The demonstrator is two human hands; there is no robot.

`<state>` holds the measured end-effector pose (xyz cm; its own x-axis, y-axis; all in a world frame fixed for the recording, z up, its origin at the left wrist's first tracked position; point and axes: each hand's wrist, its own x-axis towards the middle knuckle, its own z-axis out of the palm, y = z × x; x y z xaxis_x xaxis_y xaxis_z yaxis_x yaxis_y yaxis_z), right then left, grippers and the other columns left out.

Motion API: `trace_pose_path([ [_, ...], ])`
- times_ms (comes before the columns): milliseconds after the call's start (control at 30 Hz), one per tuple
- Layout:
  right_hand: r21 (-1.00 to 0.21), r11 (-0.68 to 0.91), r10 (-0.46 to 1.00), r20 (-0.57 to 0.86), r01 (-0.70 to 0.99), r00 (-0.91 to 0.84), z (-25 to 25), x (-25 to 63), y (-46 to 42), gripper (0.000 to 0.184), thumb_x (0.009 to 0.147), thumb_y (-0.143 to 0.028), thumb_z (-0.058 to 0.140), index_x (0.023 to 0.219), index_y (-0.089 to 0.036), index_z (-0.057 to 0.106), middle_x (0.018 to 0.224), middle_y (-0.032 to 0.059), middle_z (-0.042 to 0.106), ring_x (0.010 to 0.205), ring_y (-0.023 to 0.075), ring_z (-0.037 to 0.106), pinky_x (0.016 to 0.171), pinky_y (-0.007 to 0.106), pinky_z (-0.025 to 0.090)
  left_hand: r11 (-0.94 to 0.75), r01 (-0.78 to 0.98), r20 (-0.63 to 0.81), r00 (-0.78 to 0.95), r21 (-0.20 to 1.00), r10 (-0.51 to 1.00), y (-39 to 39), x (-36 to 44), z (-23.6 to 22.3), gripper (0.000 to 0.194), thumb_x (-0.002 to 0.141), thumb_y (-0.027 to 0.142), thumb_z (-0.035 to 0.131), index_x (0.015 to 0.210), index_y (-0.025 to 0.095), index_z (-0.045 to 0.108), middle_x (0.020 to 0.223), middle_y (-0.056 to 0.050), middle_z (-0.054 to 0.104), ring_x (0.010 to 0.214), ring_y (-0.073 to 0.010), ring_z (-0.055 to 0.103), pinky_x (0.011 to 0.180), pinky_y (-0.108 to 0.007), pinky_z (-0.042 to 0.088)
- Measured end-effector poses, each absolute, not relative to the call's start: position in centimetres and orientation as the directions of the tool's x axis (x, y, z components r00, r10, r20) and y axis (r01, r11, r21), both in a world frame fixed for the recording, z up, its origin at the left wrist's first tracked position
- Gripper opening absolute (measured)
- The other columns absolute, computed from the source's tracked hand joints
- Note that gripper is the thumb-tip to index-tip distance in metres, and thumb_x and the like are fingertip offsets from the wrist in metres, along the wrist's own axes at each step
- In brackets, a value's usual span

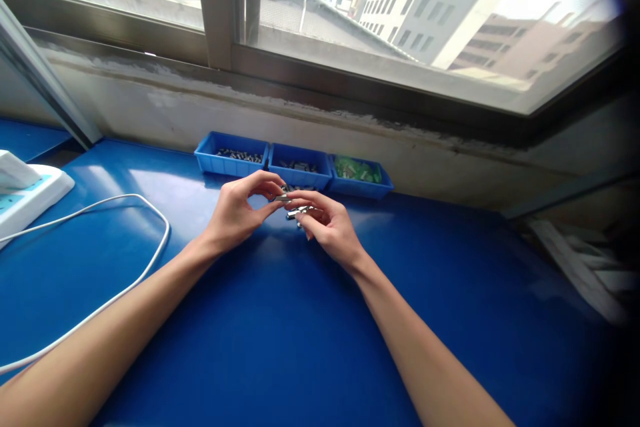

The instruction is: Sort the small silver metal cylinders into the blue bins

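Note:
My left hand [239, 208] pinches a small metal pin [283, 198] between thumb and forefinger. My right hand [327, 225] holds several similar small metal pins [299, 212] in its fingers, right beside the left fingertips. Both hands meet over the blue table [280, 320], just in front of three blue trays. The left tray [231, 155] holds dark metal parts, the middle tray [299, 167] holds several grey metal parts, and the right tray [360, 177] holds green parts.
A white device [23, 190] sits at the table's left edge with a white cable [150, 260] looping across the table toward my left arm. A wall and window sill run behind the trays. Stacked pale objects [585, 260] lie at the right.

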<state>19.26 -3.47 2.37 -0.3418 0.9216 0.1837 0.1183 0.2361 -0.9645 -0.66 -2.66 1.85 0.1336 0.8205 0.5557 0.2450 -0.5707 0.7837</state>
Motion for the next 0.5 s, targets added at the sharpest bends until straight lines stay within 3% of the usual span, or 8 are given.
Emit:
trace_pose_path([
  [233, -0.985, 0.166, 0.922, 0.14, 0.042, -0.362, 2.84, 19.13, -3.41, 0.041, 0.078, -0.02, 0.066, 0.119, -0.022, 0.069, 0.1, 0.0053, 0.074, 0.06, 0.0099, 0.055, 0.049, 0.022, 0.042, -0.548, 0.179, 0.533, 0.128, 0.817, 0.836, -2.81, -0.44, 1.96, 0.03, 0.081, 0.031, 0.079, 0.105, 0.018, 0.067, 0.093, -0.004, 0.075, 0.087, -0.0187, 0.073, 0.088, -0.032, 0.059],
  [500, -0.993, 0.107, 0.937, 0.114, -0.041, -0.329, 2.48, 19.71, -3.02, 0.031, 0.079, -0.021, 0.066, 0.109, -0.021, 0.073, 0.095, 0.004, 0.073, 0.053, 0.0063, 0.047, 0.048, 0.022, 0.036, -0.513, 0.114, 0.496, 0.145, 0.851, 0.856, -2.88, -0.23, 1.85, 0.033, 0.081, 0.032, 0.078, 0.108, 0.017, 0.067, 0.097, -0.007, 0.077, 0.09, -0.0201, 0.074, 0.091, -0.034, 0.06],
])
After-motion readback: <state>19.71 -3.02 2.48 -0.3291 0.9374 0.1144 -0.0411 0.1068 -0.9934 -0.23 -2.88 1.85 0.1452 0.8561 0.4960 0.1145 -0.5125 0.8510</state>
